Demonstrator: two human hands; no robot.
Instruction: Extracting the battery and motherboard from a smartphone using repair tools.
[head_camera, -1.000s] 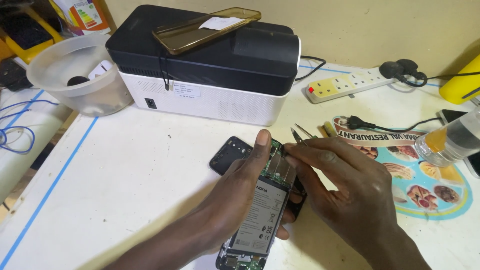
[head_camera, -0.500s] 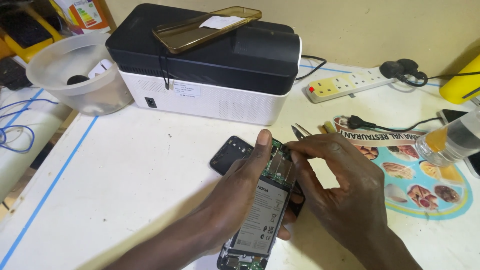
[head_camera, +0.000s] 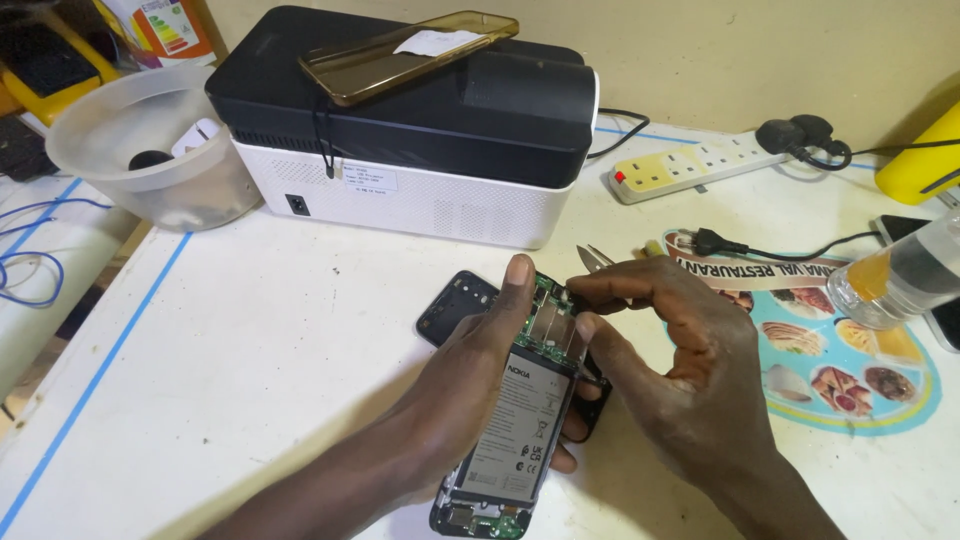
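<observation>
We see a white tabletop (head_camera: 250, 340) crowded along its far edge. A black-and-white printer (head_camera: 420, 130) stands straight behind the work, with an amber-tinted phone case (head_camera: 410, 55) lying flat on its lid. To its left sits a translucent plastic tub (head_camera: 150, 150) holding small dark and white bits; to its right lies a cream power strip (head_camera: 700, 165) with a black plug in its far end. Just past the hands, a dark back cover (head_camera: 455, 305) rests on the tabletop, and the metal tips of a small tool (head_camera: 597, 259) poke out behind the right fingers. A round printed mat (head_camera: 850, 360) with food pictures and a blue-yellow rim lies to the right, a clear bottle (head_camera: 895, 280) with orange liquid resting across its edge.

On the opened phone (head_camera: 520, 430) a large grey-white rectangular label covers the battery (we leave its print unread), and a green circuit board shows at both ends.

Our left hand (head_camera: 480, 370) comes in from below, wrapped around the phone from its left side, thumb stretched up along the edge and clamped on it, holding it tilted above the tabletop. Our right hand (head_camera: 680, 370) arches over from the right, thumb and forefinger pinched together at the phone's upper end; whether they grip anything there is too small to tell.
</observation>
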